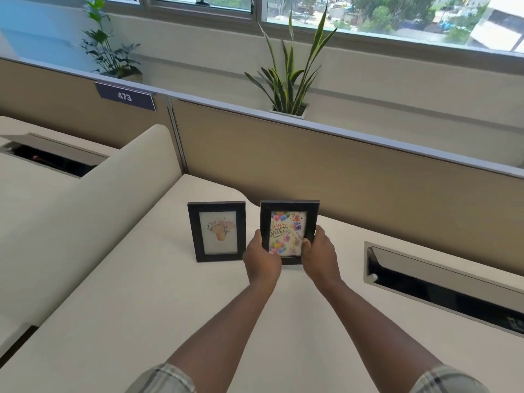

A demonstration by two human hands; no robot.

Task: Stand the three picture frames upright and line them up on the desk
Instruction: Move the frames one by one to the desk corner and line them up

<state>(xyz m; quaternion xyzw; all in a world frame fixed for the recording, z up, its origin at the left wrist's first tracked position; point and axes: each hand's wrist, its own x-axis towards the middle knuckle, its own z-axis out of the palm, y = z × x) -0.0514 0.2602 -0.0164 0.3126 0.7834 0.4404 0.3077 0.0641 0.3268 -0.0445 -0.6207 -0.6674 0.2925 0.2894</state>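
Two black picture frames are in view on the cream desk (141,293). The left frame (217,231), with a pale flower picture, stands upright by itself. Just to its right is the birthday-card frame (289,222), upright and gripped on both sides. My left hand (261,258) holds its lower left edge. My right hand (319,252) holds its lower right edge, thumb over the glass. Its bottom edge is hidden behind my hands, so I cannot tell whether it touches the desk. No third frame is visible.
A tan partition (340,171) runs behind the frames, topped by a snake plant (289,80). A cable slot with an open flap (442,285) lies in the desk at the right. A cream divider (85,211) rises at the left, with another slot (54,157) beyond.
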